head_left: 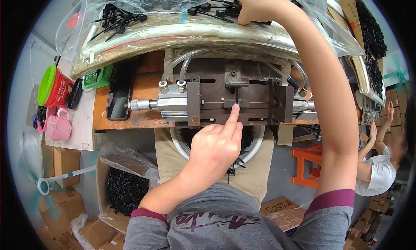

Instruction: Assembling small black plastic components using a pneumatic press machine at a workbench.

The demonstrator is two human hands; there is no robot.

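Observation:
My left hand (215, 145) reaches over a dark metal clamping fixture (216, 87). Its index finger is stretched out, the tip on a small dark piece (236, 102) at the fixture's middle; the other fingers curl in and appear to hold nothing. My right hand (260, 6) is at the far edge of the view, over loose black plastic parts with thin stems (212, 11). Its fingers are mostly cut off or hidden, so any grip is unclear. Silver pneumatic cylinders (173, 103) flank the fixture, with clear air hoses (186, 66).
A phone (119, 92), a green basket (97, 78) and a pink mug (58, 125) are at left. Boxes of black parts (125, 187) stand below left and far right. An orange stool (307, 165) is at right. Another person (379, 172) works further right.

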